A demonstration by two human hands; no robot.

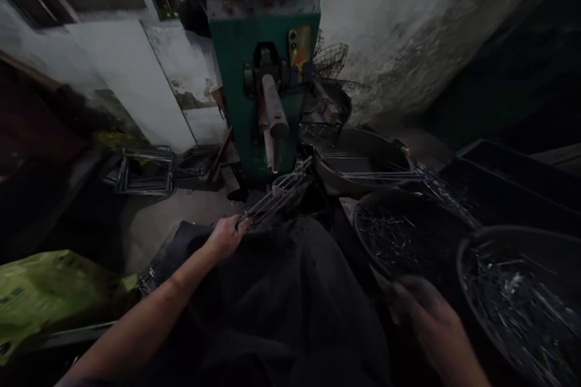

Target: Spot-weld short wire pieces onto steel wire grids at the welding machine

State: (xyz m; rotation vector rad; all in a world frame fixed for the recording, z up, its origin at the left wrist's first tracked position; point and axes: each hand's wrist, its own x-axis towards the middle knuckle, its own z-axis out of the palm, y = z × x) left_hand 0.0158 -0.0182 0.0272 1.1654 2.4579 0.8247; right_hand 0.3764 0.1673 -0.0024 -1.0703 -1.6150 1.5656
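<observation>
My left hand (229,234) is closed around the near end of a wire frame (276,193), whose thin metal rods slant up and right over my dark-clothed lap. The frame's far end is close beneath the jutting metal arms (275,112) of a green machine (231,42). Smeared by motion, my right hand (422,299) is low on the right, beside a round tub of short wire pieces (463,266). Its fingers are too blurred to show whether they hold anything.
Another tub (363,242) holds loose wire bits; behind it, long rods lie across a dark basin (336,181). Square wire frames (145,172) are piled at the left. A yellow-green sack (59,296) is at lower left. A phone (299,48) rests against the machine.
</observation>
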